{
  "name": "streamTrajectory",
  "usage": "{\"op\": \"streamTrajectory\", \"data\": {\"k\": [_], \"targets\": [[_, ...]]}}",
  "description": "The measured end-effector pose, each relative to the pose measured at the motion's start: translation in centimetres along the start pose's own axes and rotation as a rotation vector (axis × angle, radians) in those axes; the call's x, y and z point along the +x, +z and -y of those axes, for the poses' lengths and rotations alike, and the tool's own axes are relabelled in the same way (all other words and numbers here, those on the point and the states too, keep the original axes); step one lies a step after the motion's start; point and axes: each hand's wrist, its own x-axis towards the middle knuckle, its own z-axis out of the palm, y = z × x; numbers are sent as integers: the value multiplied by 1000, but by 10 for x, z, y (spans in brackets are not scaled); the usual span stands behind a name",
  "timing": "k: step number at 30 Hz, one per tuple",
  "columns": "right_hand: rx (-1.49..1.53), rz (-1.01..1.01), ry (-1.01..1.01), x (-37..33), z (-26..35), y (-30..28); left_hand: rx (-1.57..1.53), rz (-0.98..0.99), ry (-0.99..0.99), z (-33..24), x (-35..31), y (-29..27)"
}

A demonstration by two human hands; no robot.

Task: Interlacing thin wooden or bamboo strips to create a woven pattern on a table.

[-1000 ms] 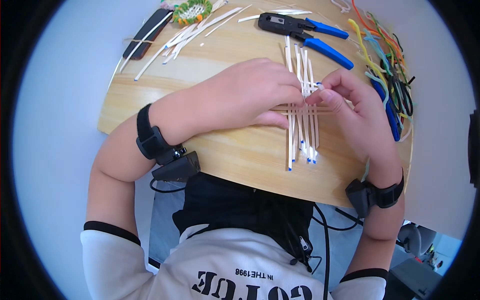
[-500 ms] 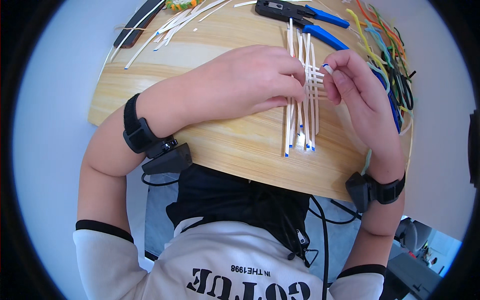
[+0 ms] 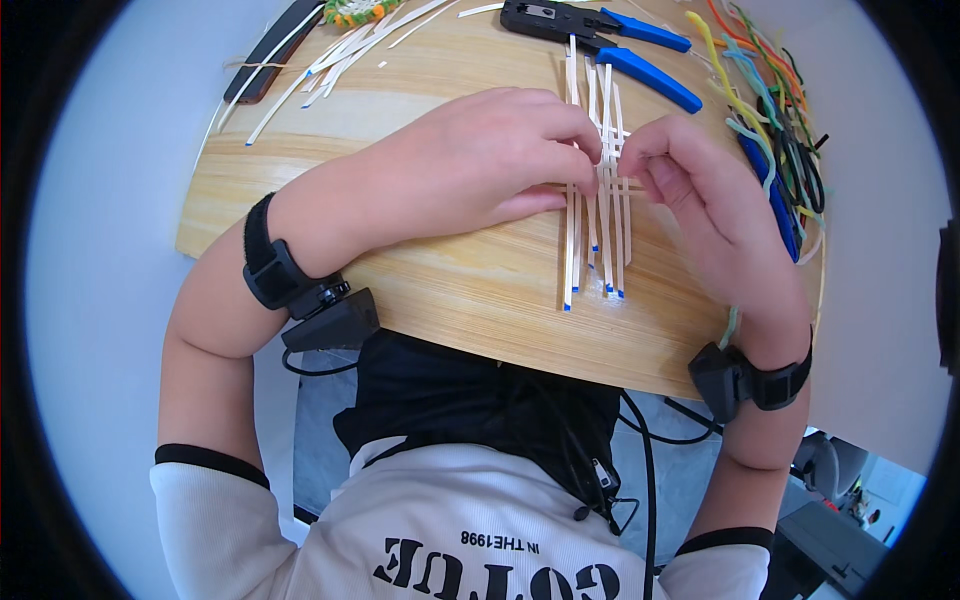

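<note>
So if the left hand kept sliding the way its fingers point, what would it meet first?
The left hand points rightward across the woven white strips; beyond them, the right hand's fingertips come first, nearly touching already.

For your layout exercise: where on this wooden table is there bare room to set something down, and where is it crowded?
Bare wood lies on the round wooden table between the left hand and the loose white strips, and along the near edge below the woven strips. Crowded: the far edge with the blue-handled crimping tool, and the right rim with coloured ties.
</note>
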Motion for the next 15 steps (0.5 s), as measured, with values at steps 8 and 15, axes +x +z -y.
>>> {"op": "streamTrajectory", "data": {"k": [8, 15], "targets": [[-35, 93, -21, -2, 11, 1, 16, 9, 31, 3, 0, 3], [-133, 151, -138, -1, 2, -1, 11, 11, 31, 0, 1, 3]]}}
